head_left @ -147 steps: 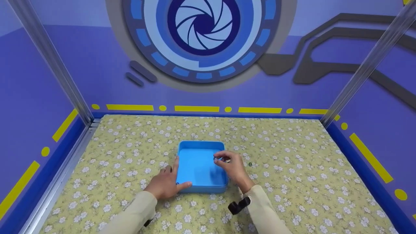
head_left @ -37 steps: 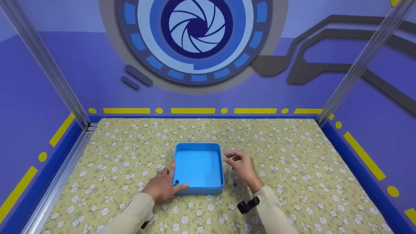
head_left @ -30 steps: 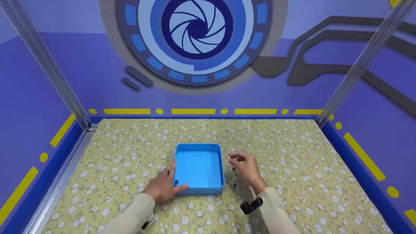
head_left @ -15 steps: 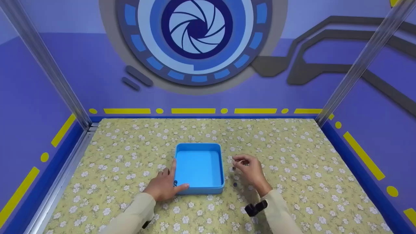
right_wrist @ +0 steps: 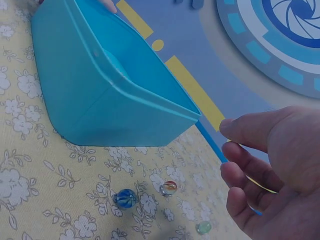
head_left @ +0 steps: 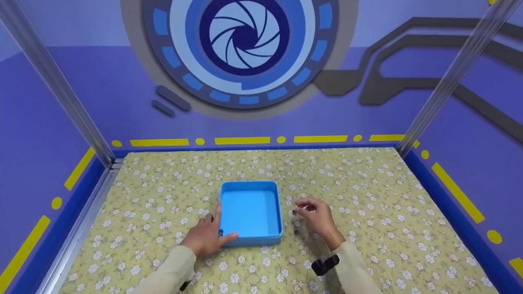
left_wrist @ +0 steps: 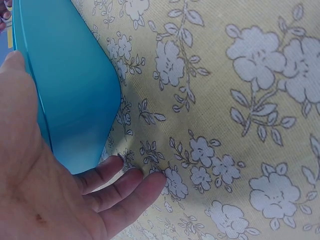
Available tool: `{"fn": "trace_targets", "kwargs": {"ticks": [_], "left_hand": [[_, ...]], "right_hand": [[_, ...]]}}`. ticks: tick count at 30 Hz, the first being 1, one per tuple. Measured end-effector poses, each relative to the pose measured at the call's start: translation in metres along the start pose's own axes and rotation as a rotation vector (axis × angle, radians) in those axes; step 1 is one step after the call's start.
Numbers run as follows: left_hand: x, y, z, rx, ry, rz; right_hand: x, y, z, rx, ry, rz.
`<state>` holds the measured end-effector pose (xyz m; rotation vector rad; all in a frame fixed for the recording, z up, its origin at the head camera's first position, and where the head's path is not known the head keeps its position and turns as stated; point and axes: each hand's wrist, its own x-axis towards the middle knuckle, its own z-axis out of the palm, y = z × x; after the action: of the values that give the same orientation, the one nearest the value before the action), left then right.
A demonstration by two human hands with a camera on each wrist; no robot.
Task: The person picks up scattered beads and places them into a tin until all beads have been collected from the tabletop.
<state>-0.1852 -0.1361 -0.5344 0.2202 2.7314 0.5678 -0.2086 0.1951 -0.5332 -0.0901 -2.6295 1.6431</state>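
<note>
A square blue box (head_left: 249, 212) stands on the flowered cloth. My left hand (head_left: 206, 237) rests at its near left corner, index finger along the left wall and thumb on the front rim. Small dark marbles (head_left: 221, 232) lie inside at that corner. Right of the box, my right hand (head_left: 316, 214) hovers with loosely bent fingers and nothing visible between them. On the cloth below it, the right wrist view shows a blue marble (right_wrist: 125, 198), a red-orange marble (right_wrist: 169, 187) and a green marble (right_wrist: 203, 227). The head view does not show the green one, seemingly behind the hand.
The flowered cloth (head_left: 163, 179) covers the tabletop. Purple-blue panels (head_left: 98, 90) with yellow markings enclose the back and both sides. Metal posts (head_left: 445, 81) rise at the back corners. A black wrist camera (head_left: 325, 265) sits on the right sleeve.
Earlier my right hand pinched something small over the box's right side. It has since withdrawn right, uncovering marbles on the cloth. Dark marbles now show in the box's near left corner. Left hand stays put.
</note>
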Motion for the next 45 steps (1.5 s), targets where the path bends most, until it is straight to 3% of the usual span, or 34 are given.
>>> {"fn": "trace_targets", "kwargs": {"ticks": [6, 18, 30, 45], "left_hand": [[-0.004, -0.004, 0.007, -0.014, -0.016, -0.019], [-0.004, 0.000, 0.002, 0.013, 0.011, 0.008], [-0.004, 0.000, 0.005, 0.013, 0.014, -0.009], [-0.002, 0.004, -0.002, 0.019, 0.024, 0.014]], "right_hand": [[-0.004, 0.008, 0.001, -0.017, -0.020, 0.001], [-0.004, 0.021, 0.000, -0.008, -0.022, -0.009], [-0.011, 0.031, 0.003, 0.042, -0.060, 0.053], [-0.012, 0.036, 0.000, 0.027, -0.086, 0.008]]}}
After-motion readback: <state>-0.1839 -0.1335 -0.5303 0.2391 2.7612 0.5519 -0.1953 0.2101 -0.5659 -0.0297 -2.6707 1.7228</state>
